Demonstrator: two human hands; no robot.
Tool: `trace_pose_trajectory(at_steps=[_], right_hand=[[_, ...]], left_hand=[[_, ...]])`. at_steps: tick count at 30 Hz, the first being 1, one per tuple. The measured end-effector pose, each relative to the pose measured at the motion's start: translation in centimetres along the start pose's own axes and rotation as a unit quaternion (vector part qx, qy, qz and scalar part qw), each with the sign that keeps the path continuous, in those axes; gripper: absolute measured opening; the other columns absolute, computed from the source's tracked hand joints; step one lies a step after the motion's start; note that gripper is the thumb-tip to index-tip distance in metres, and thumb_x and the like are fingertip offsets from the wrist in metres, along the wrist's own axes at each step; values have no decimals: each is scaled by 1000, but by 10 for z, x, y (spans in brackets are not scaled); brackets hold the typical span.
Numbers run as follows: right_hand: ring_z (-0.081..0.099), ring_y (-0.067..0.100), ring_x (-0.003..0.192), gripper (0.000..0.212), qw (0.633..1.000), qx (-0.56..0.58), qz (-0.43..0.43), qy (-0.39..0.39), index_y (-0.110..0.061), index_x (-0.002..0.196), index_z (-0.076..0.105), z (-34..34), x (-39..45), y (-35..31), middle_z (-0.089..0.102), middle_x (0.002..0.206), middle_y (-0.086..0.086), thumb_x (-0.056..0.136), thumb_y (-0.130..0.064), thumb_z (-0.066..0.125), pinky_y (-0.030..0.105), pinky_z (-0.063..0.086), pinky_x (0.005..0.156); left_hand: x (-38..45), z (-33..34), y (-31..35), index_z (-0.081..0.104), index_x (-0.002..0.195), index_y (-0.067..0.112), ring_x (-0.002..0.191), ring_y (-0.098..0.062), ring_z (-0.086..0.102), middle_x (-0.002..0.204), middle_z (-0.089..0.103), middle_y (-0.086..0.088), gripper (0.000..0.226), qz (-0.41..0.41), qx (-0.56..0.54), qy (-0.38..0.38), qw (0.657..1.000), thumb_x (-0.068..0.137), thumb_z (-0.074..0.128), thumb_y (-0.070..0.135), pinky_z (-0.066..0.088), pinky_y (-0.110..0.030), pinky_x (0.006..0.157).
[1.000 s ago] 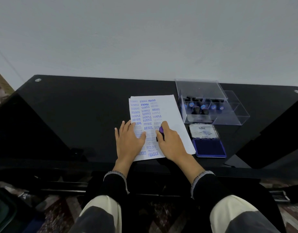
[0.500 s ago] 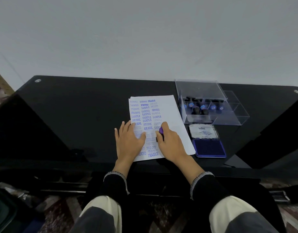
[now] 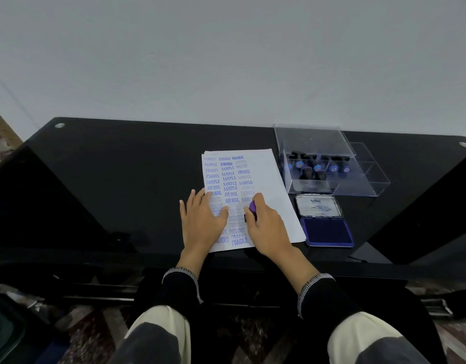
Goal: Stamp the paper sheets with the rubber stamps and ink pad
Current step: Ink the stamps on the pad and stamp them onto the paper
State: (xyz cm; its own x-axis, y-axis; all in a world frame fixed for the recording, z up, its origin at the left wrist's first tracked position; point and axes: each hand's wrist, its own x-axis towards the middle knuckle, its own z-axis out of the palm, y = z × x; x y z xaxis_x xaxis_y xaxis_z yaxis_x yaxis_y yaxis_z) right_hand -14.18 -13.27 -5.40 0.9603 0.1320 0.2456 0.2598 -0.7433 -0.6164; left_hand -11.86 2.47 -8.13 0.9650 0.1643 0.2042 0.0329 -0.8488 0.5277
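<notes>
Fingers (image 3: 257, 199) of right hand (image 3: 268, 229) curled round purple-topped rubber stamp (image 3: 252, 209), stamp pressed on paper sheet (image 3: 268, 179). Left hand (image 3: 201, 222) flat, fingers straight, holding sheet down on black worktop (image 3: 121, 166). Open ink pad (image 3: 327, 232) just right of sheet; clear stamp box (image 3: 329, 164) behind pad.

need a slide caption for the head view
Right hand presses a stamp onto the paper while the left hand holds it flat.
</notes>
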Motion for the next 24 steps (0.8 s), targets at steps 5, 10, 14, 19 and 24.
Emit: trace_pose_trajectory(at_steps=[5, 10, 14, 19, 24], right_hand=[[37, 11, 54, 19, 1000, 7, -1, 3, -17, 87, 29, 0, 0, 0, 36, 64, -9, 99, -21, 44, 24, 27, 48], [39, 15, 55, 17, 1000, 15, 7, -6, -17, 90, 30, 0, 5, 1, 39, 65, -9, 99, -22, 43, 31, 32, 53], [43, 19, 57, 18, 999, 38, 14, -13, -18, 90, 30, -1, 9, 3, 42, 66, -6, 99, -21, 45, 37, 38, 55], [44, 22, 58, 16, 999, 32, 16, -18, -18, 92, 31, 0, 10, 3, 44, 67, -3, 99, -22, 44, 39, 40, 57], [41, 19, 56, 17, 1000, 21, 15, -14, -17, 91, 30, 0, 10, 2, 40, 65, -6, 98, -22, 44, 35, 35, 54]], left_hand=[[0, 0, 0, 44, 141, 14, 149, -17, 14, 154, 35, 0, 61, 0, 0, -2, 1000, 92, 55, 48, 0, -42, 120], [0, 0, 0, 43, 141, 13, 148, -18, 14, 153, 35, 0, 61, 1, 1, -1, 1000, 92, 55, 48, 0, -42, 120], [0, -1, 0, 44, 141, 14, 148, -18, 15, 153, 36, 0, 61, 1, 0, 1, 1000, 92, 55, 48, 0, -42, 120], [0, 0, 0, 43, 142, 14, 148, -18, 15, 153, 36, 0, 62, 1, -1, 1, 1000, 92, 56, 48, -1, -42, 120], [1, 0, -1, 43, 142, 13, 148, -18, 15, 153, 36, 0, 62, 1, -2, 0, 1000, 92, 56, 48, 0, -43, 120]])
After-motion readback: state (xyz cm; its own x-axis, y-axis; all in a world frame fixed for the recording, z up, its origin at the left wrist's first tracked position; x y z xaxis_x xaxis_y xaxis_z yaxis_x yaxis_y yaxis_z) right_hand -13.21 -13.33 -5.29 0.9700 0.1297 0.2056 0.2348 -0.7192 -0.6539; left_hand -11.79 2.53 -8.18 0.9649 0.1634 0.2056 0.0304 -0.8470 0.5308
